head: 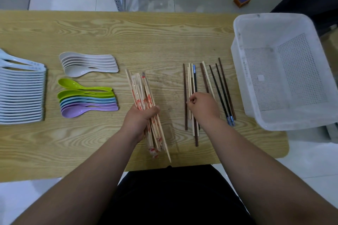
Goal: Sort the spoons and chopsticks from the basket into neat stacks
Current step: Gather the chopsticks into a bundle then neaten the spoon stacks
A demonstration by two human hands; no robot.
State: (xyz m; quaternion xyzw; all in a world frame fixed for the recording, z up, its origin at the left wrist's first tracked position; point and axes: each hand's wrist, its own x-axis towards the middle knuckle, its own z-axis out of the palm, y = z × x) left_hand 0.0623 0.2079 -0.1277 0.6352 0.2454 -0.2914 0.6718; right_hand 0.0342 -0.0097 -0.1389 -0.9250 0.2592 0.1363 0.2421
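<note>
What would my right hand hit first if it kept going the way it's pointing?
The right hand points up-left; first in line is probably the dark brown chopstick beside its fingertips, then the bundle in the left hand.

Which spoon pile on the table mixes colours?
The pile nearest the left hand: green, blue and purple spoons nested together. The grey-white stack beyond it and the pale row at far left are single-coloured.
</note>
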